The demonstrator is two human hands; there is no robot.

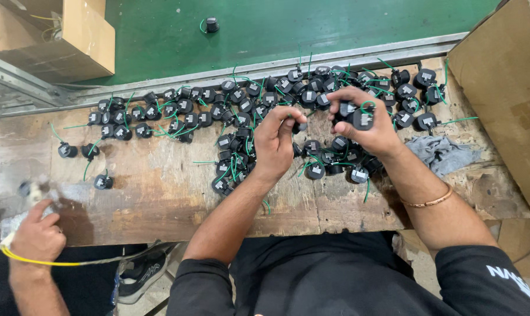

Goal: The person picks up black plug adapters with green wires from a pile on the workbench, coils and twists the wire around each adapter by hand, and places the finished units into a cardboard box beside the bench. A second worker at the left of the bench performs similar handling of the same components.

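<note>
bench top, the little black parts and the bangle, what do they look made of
Bench top: bare wood, by the worn, scratched, pale-stained grain. Black parts: likely moulded plastic, matte, with green wire leads. Bangle on the right wrist: metal, by its coppery-gold shine. Right hand holds one part; the left hand pinches another.

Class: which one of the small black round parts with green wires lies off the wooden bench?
The black round part lying alone on the green conveyor belt; all others rest on the worn wooden bench.
</note>
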